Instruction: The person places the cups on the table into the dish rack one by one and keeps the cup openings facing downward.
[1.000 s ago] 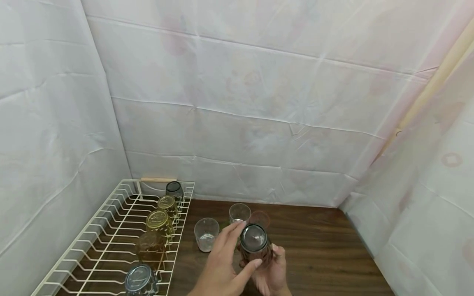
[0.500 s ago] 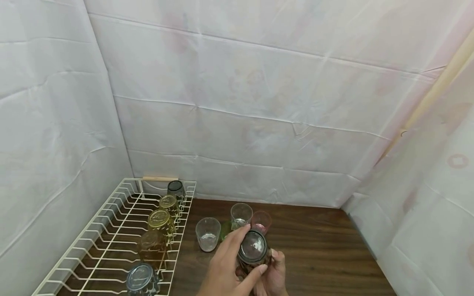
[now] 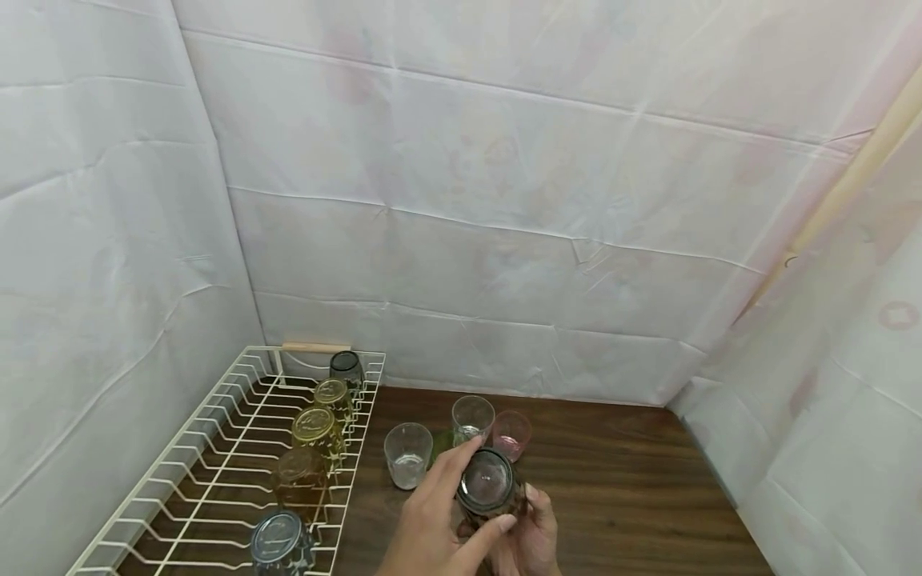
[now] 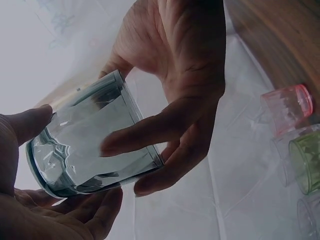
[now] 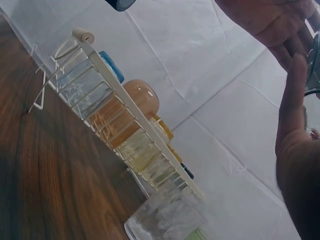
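Note:
Both hands hold a grey-tinted drinking glass (image 3: pixel 487 480), its base turned up toward the head camera. My left hand (image 3: pixel 432 504) has its fingers and thumb round the base end. From the right and below, my right hand (image 3: pixel 536 532) grips the glass nearer its mouth. The left wrist view shows the glass (image 4: pixel 85 135) between the left thumb (image 4: pixel 27 122) and fingers, with the right hand (image 4: pixel 185 95) across its other end. At the right edge of the right wrist view, only a sliver of the glass (image 5: pixel 314 65) shows.
On the left, a white wire rack (image 3: pixel 230 448) holds upside-down glasses: black (image 3: pixel 347 366), two yellow (image 3: pixel 315 426), amber (image 3: pixel 299 476) and blue (image 3: pixel 278 540). Beyond the hands, two clear glasses (image 3: pixel 408 456), a green glass (image 3: pixel 442 440) and a pink glass (image 3: pixel 511 436) stand on the wooden table (image 3: pixel 627 488).
The left hand's fingers have shifted round the glass's base, and the glass has tilted slightly. The pink and green glasses behind the hands show more than before. Both hands keep their hold.

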Demonstrator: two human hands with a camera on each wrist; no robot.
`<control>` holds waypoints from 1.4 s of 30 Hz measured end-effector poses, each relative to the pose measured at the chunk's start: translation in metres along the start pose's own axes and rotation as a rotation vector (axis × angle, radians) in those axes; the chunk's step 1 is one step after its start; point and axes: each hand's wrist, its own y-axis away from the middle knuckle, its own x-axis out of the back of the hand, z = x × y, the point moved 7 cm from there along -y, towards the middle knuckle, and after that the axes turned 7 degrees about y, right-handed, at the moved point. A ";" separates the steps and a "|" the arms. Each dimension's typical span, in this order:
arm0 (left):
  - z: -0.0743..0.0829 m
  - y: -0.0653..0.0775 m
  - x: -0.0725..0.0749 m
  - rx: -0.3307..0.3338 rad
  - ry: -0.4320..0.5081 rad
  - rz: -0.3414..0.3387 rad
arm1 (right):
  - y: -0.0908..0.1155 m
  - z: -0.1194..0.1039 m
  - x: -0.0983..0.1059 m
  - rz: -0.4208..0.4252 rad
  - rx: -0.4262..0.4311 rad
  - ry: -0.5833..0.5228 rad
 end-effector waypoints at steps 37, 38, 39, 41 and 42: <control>-0.172 -0.092 0.221 0.280 -0.575 -0.003 | 0.029 -0.100 0.111 0.736 -0.207 1.716; -0.184 -0.095 0.222 0.303 -0.584 -0.032 | 0.029 -0.099 0.112 0.735 -0.203 1.714; -0.196 -0.097 0.223 0.322 -0.594 -0.059 | 0.029 -0.099 0.112 0.734 -0.198 1.714; -0.217 -0.101 0.224 0.355 -0.609 -0.100 | 0.029 -0.098 0.112 0.730 -0.188 1.711; -0.228 -0.102 0.225 0.368 -0.622 -0.113 | 0.029 -0.098 0.112 0.729 -0.184 1.712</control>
